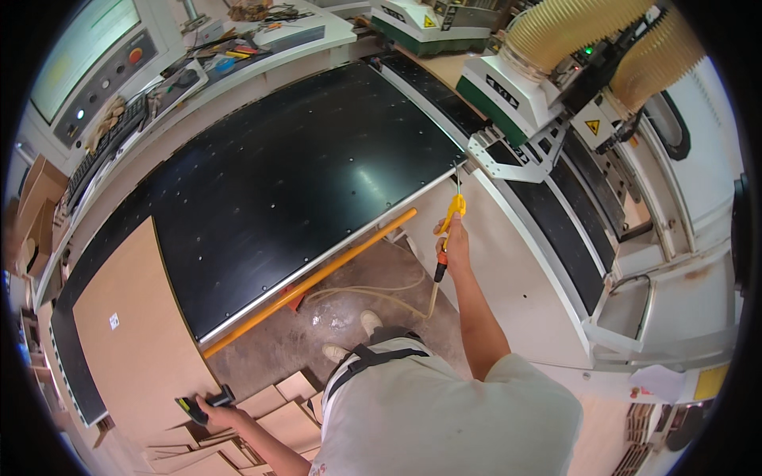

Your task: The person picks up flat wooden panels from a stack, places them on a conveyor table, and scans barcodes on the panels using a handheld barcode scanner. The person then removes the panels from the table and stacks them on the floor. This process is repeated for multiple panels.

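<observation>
My right hand point(454, 238) is closed around a yellow air blow gun point(456, 209), whose thin metal nozzle points away from me at the far right corner of the black table point(294, 170). A pale hose point(433, 300) runs from its grip down toward the floor. At the lower left, my left hand point(220, 414) grips a black handheld tool with a yellow-green stripe point(191, 410); its exact kind is unclear. That tool is at the near edge of a brown board point(135, 325), which bears a small white printed label point(113, 320) and lies over the table's left end.
An orange rail point(317, 276) runs along the table's near edge. Cut board pieces point(286, 424) are piled at lower left. White-and-green machine heads point(508, 95) with ribbed hoses stand at far right. A control panel point(107, 75) and tool-strewn bench point(337, 30) stand at far left.
</observation>
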Available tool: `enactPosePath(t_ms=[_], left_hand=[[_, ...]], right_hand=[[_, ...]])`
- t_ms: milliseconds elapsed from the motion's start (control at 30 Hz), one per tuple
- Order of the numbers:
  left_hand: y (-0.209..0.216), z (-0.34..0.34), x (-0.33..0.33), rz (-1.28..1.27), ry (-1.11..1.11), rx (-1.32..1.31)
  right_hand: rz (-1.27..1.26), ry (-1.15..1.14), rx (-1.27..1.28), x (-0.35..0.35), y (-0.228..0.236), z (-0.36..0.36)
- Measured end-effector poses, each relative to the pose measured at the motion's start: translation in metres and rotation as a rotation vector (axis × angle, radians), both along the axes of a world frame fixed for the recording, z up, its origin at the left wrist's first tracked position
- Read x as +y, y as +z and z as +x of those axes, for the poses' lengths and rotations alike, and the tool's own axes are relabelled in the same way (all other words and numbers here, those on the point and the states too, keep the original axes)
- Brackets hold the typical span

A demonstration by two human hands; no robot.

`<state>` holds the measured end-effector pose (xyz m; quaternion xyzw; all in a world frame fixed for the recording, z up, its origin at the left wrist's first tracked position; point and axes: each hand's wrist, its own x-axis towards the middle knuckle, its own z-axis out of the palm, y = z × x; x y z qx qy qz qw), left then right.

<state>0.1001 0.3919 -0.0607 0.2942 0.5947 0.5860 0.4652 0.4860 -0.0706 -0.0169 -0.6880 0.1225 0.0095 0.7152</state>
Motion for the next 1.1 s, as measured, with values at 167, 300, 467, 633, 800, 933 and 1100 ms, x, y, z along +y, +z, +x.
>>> enactPosePath(t_ms=[167, 300, 467, 633, 800, 933, 1100], left_hand=[[-0.006, 0.009, 0.020, 0.077, -0.123, -0.138], [-0.023, 0.022, 0.039, 0.064, -0.097, -0.105], [0.000, 0.025, 0.025, -0.064, -0.169, 0.031], [0.004, 0.025, 0.022, -0.062, -0.184, 0.027], [0.010, 0.029, 0.018, -0.054, -0.190, 0.019], [0.011, 0.030, 0.018, -0.040, -0.198, -0.004], [0.009, 0.028, 0.019, -0.022, -0.212, -0.008]], right_hand=[[-0.080, 0.068, 0.048, 0.019, -0.003, 0.001], [-0.051, 0.379, 0.233, 0.045, 0.002, -0.025], [-0.104, 0.884, 0.349, 0.088, 0.030, -0.088], [-0.023, 1.183, 0.213, 0.111, 0.058, -0.118], [-0.084, 1.323, 0.188, 0.113, 0.074, -0.119], [-0.109, 1.434, 0.214, 0.105, 0.071, -0.122], [-0.198, 1.583, 0.229, 0.110, 0.083, -0.138]])
